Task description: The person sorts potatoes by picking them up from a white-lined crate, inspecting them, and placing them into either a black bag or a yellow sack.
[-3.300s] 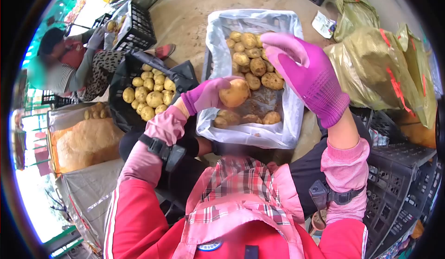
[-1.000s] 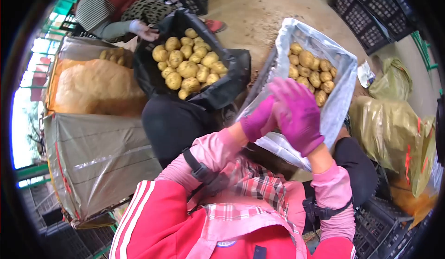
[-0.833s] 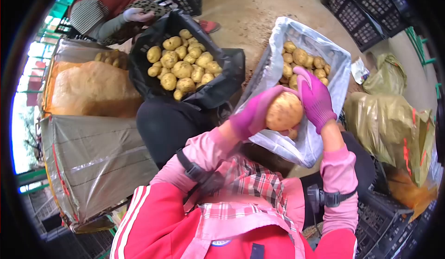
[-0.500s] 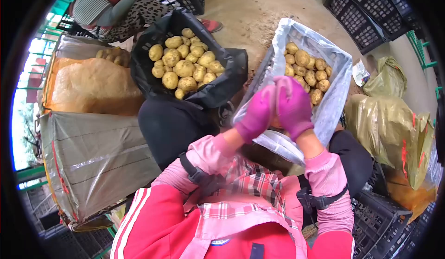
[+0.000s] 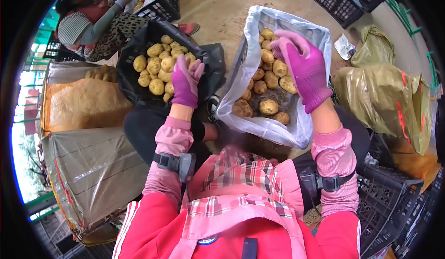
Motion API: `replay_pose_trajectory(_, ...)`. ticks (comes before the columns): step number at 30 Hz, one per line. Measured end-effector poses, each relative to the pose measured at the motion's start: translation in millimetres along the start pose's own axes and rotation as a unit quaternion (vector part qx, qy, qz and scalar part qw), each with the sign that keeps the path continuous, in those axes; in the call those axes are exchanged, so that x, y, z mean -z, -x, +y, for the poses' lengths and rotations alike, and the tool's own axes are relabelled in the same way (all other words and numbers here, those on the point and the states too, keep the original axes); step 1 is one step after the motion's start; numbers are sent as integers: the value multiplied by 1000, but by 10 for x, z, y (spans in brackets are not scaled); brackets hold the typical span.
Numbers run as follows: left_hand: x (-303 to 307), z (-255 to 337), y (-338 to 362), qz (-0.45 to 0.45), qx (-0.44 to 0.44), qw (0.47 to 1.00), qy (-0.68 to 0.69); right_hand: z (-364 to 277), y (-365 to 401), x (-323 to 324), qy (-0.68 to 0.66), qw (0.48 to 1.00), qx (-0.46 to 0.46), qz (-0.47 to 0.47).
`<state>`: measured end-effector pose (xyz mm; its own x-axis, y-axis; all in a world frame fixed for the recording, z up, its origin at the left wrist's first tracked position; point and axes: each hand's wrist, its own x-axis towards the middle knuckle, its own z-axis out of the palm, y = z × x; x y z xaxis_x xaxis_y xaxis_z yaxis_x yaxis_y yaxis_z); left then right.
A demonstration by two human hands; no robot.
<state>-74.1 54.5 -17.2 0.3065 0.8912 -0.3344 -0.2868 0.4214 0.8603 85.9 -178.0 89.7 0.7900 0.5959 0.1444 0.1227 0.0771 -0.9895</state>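
My left hand (image 5: 186, 84), in a magenta glove, hovers over the near right side of a black-lined crate (image 5: 127, 85) heaped with yellow potatoes (image 5: 154, 65). Its fingers are loosely bent and apart, and I see nothing held in them. Above the white-lined crate (image 5: 303, 136) is my gloved right hand (image 5: 303, 69), fingers curved and thumb apart, with no potato visible in it; the palm side is partly hidden. Brown potatoes (image 5: 271, 80) fill much of that crate, and a few lie near its front, among them a round potato (image 5: 268, 106).
Another person (image 5: 92, 27) sits at the upper left beside a black crate of potatoes (image 5: 166, 4). Full sacks (image 5: 92, 166) stand on my left. Olive plastic bags (image 5: 375, 101) and black crates (image 5: 384, 203) are on my right, with more crates (image 5: 338, 2) at the far right.
My hands were together over the white-lined crate. The left has moved left to the black-lined crate, the right slightly up and right. The view has shifted, and more of the white-lined crate's front shows.
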Motion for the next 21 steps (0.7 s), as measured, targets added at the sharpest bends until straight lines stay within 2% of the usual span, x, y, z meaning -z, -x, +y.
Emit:
replay_pose_trajectory(1, -76, -65, 156, -164, -5, 980, -110, -142, -6, 129, -4, 999, 32, 18)
replay_pose_trajectory(2, -145, -145, 302, -319, -9, 923, -215, -255, 2, 251, -8, 998, 61, 34)
replay_pose_trajectory(3, -296, -277, 430, -386, 27, 886, -255, -350, 20, 359, -5, 997, 68, 48)
replay_pose_trajectory(4, -474, -486, 506, -402, 95, 863, -291, -442, 56, 462, -1, 995, 76, 62)
replay_pose_trajectory(5, -546, -816, 509, -469, 7, 778, -418, -502, 105, 555, 3, 994, 83, 75)
replay_pose_trajectory(6, -687, -1019, 543, -518, -28, 682, -516, -543, 164, 612, 7, 995, 71, 71)
replay_pose_trajectory(7, -912, -1038, 718, -544, 40, 631, -552, -582, 224, 643, 12, 996, 60, 68)
replay_pose_trajectory(8, -934, -1407, 633, -579, 7, 561, -592, -588, 275, 683, 16, 996, 48, 68)
replay_pose_trajectory(9, -873, -1878, 498, -606, -28, 485, -629, -540, 316, 738, 29, 995, 78, 47)
replay_pose_trajectory(11, -659, -2807, 140, -635, -91, 357, -679, -542, 396, 862, 71, 991, 94, 63)
replay_pose_trajectory(12, -476, -3158, 20, -639, -109, 304, -698, -553, 409, 921, 91, 988, 103, 70)
replay_pose_trajectory(13, -501, -3289, 91, -619, -89, 234, -744, -549, 374, 1068, 43, 988, 78, 126)
replay_pose_trajectory(15, -532, -3104, 417, -531, -68, 236, -811, -621, 358, 1177, -28, 981, 58, 180)
replay_pose_trajectory(17, -563, -3083, 507, -497, -69, 240, -831, -554, 339, 1278, -47, 979, 105, 166)
replay_pose_trajectory(18, -508, -3131, 447, -508, -79, 246, -822, -518, 335, 1314, -42, 979, 146, 138)
replay_pose_trajectory(20, -384, -3276, 307, -517, -64, 273, -809, -538, 332, 1330, 0, 981, 148, 128)
replay_pose_trajectory(21, -333, -3388, 196, -515, -41, 294, -804, -580, 324, 1293, 38, 982, 110, 147)
